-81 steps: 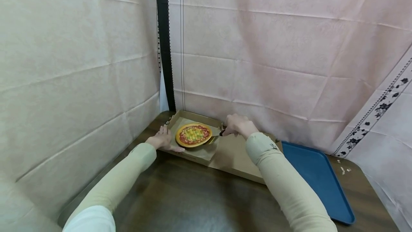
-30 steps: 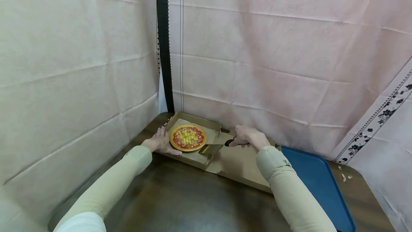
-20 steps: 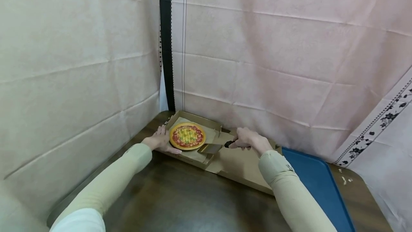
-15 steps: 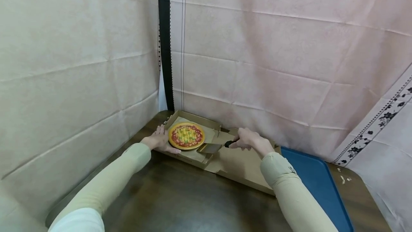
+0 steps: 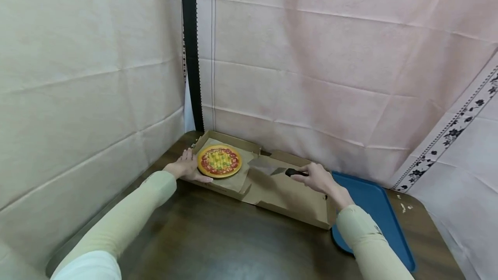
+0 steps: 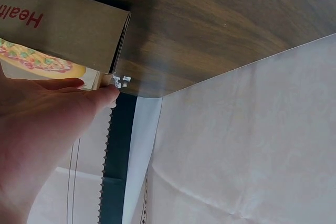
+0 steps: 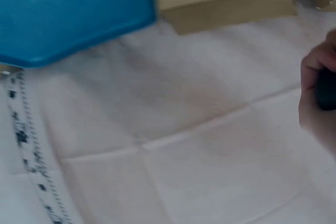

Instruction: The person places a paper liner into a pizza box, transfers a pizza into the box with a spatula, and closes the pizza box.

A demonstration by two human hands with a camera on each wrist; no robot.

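Your right hand point(image 5: 317, 179) has its fingers curled round the black handle point(image 5: 293, 172) of the server; grip looks positive, but I can't see every finger. Blade point(image 5: 266, 166) projects left from that grip, over the join between the box point(image 5: 222, 189) and its folded-out lid point(image 5: 292, 198); can't tell whether it touches cardboard. Pizza point(image 5: 219, 161) is left of the grip, past the blade tip and apart from it, lying flat on the paper point(image 5: 239, 179) in the box, just beside your left hand point(image 5: 186, 167). Left fingers are extended, thumb spread away along the near wall; nothing gripped, looks like a brace. Tray point(image 5: 377, 206) sits right of the right grip, past the lid. My read: the step is server work at the pizza's edge. If you go in, drop your right wrist so the blade runs nearly flat, aim between crust and paper, and slide toward the left hand. Let the left hand take the push so the box doesn't skate. Main risks: tip snagging the paper, or shoving the pizza into your left fingers. Get the blade well under before lifting, then lift level.
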